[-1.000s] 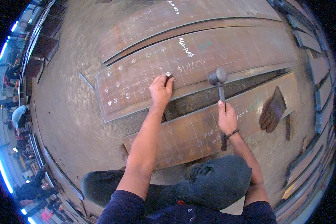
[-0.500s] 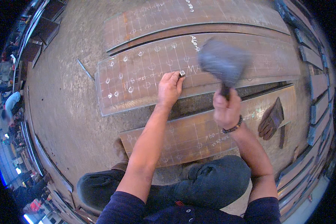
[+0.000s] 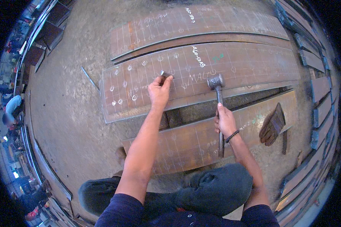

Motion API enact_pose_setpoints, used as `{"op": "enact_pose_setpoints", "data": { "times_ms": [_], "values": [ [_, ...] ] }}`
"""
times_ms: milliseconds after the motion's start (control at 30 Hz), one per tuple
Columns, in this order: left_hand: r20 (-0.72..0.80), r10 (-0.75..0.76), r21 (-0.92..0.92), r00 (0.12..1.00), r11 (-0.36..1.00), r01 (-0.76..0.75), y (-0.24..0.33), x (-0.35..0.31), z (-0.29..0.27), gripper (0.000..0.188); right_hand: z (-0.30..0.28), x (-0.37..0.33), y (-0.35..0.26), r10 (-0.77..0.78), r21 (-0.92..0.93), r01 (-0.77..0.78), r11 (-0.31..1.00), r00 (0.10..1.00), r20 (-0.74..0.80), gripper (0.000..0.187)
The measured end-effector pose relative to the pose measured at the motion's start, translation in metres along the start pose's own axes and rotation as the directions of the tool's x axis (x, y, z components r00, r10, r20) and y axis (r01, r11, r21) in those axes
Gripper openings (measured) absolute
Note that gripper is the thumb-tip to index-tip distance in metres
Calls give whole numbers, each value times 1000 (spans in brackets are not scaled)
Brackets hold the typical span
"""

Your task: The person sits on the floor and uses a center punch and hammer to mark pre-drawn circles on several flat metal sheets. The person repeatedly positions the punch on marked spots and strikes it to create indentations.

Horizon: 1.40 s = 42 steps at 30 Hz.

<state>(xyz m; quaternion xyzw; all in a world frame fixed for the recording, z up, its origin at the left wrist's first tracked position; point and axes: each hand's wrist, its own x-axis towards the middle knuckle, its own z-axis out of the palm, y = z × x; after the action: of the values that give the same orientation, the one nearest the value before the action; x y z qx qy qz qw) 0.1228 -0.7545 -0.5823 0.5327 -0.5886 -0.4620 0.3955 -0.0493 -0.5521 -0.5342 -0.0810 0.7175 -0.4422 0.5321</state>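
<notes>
My left hand is closed around a short, square-ended steel punch. It hovers at or just over the middle steel plate; whether the punch touches the plate I cannot tell. White chalk lines, circles and lettering cover that brown plate. My right hand grips a hammer by its long dark handle, with the heavy head low over the plate's near edge, right of the left hand. The handle's lower end sticks out below my fist. A dark bead bracelet is on the right wrist.
A second marked plate lies beyond, another plate nearer my knees. Brown work gloves rest at the right beside a flat metal strip. Stacked steel pieces line the right side. A person bends over at far left.
The hammer, blurred and raised before, is now lower and nearly still. My left hand has moved left with the punch, which has tilted. The view has shifted slightly.
</notes>
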Motion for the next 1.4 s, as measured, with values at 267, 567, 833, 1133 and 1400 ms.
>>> {"op": "enact_pose_setpoints", "data": {
  "times_ms": [267, 567, 833, 1133, 1400],
  "values": [
    [-2, 67, 19, 998, 998, -67, 9, 78, 24, 29, 0, -1, 0, 136, 147, -137, 980, 991, 19, 46],
    [-46, 67, 157, 997, 986, -59, 5, 95, 53, 30, -3, 0, 3, 106, 178, -113, 978, 993, 46, 46],
    [81, 57, 142, 995, 988, -68, 23, 70, 54, 28, -6, 1, 1, 115, 166, -119, 979, 993, 30, 45],
    [195, 95, 196, 976, 972, -134, 21, 43, 57, 32, -7, -1, -1, 122, 189, -133, 973, 990, 65, 46],
    [227, 95, 292, 969, 943, -161, 20, 43, 56, 33, -7, 0, 0, 112, 197, -121, 973, 992, 52, 47]
  ]
}}
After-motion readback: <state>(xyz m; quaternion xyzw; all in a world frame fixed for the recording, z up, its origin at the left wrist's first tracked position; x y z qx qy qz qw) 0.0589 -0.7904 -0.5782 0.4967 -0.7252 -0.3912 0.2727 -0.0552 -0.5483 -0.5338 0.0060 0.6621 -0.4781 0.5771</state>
